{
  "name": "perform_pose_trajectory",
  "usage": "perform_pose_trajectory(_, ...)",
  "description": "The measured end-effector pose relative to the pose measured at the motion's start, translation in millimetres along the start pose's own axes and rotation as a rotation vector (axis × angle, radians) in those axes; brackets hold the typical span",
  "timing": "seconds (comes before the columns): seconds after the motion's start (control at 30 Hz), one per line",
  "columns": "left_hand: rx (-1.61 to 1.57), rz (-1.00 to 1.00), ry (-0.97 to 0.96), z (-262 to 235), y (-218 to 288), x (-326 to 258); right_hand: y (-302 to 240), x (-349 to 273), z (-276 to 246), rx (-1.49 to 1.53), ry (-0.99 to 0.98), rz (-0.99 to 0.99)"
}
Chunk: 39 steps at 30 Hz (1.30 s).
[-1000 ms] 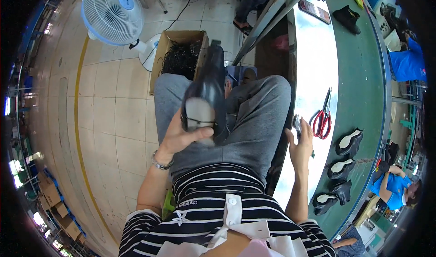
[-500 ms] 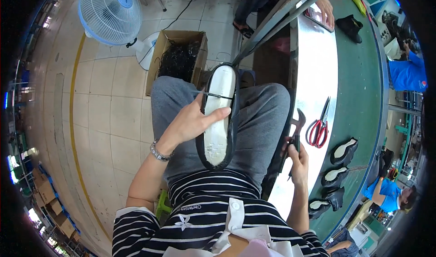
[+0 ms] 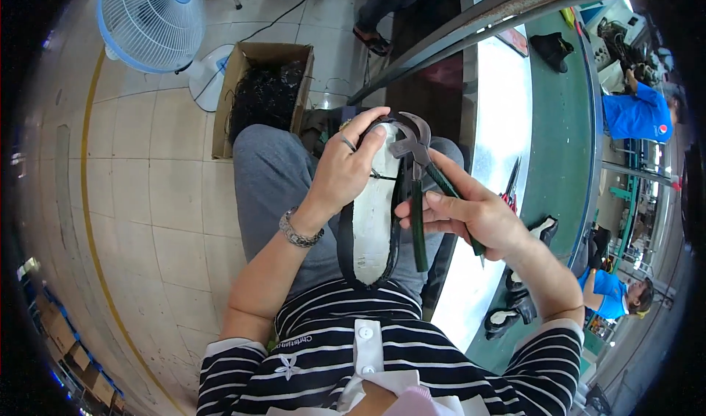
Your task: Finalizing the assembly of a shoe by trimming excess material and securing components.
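Note:
A black shoe upper with a pale insole (image 3: 373, 228) lies bottom up over my lap, its length running away from me. A dark strip crosses the insole. My left hand (image 3: 342, 172) is closed on its far end, thumb on the insole and fingers at the black edge. My right hand (image 3: 482, 214) holds lasting pincers (image 3: 421, 157) with dark green handles, spread apart between thumb and fingers. Their curved metal jaws are at the shoe's far right edge; whether they grip the material I cannot tell.
On my right a shiny metal bench top (image 3: 500, 107) carries red-handled scissors (image 3: 509, 188), partly hidden. Several black shoes (image 3: 504, 320) stand on the green surface (image 3: 553, 122). A metal bar (image 3: 485, 26) slants across ahead. A carton (image 3: 300, 85) of black scraps and a fan (image 3: 153, 22) stand ahead left.
My right hand has come from the bench to the shoe, bringing the pincers. My left hand has slid from the shoe's middle to its far end.

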State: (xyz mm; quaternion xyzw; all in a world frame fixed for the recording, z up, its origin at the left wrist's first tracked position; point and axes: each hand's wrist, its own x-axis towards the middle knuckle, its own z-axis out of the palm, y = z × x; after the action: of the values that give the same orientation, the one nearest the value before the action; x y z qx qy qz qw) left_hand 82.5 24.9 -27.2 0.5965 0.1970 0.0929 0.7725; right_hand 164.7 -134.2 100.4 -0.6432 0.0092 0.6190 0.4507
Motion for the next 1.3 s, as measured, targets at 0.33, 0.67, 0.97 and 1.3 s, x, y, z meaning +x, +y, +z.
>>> perform_pose_trajectory(0.33, -0.006, 0.01, 0.039, 1, -4, 4, 23, 8, 8, -0.348, 0.147, -0.22)
perform_pose_trajectory(0.67, -0.26, -0.045, 0.045, 1, -4, -2, 37, -1, 9, -0.709, 0.209, -0.352)
perform_pose_trajectory(0.97, 0.014, 0.04, 0.075, 1, -1, -1, -11, -21, 1, -1.031, 0.173, -0.331)
perform_pose_trajectory(1.3, 0.072, 0.047, 0.028, -9, -6, -2, -4, 5, 6, -1.398, 0.467, -0.694)
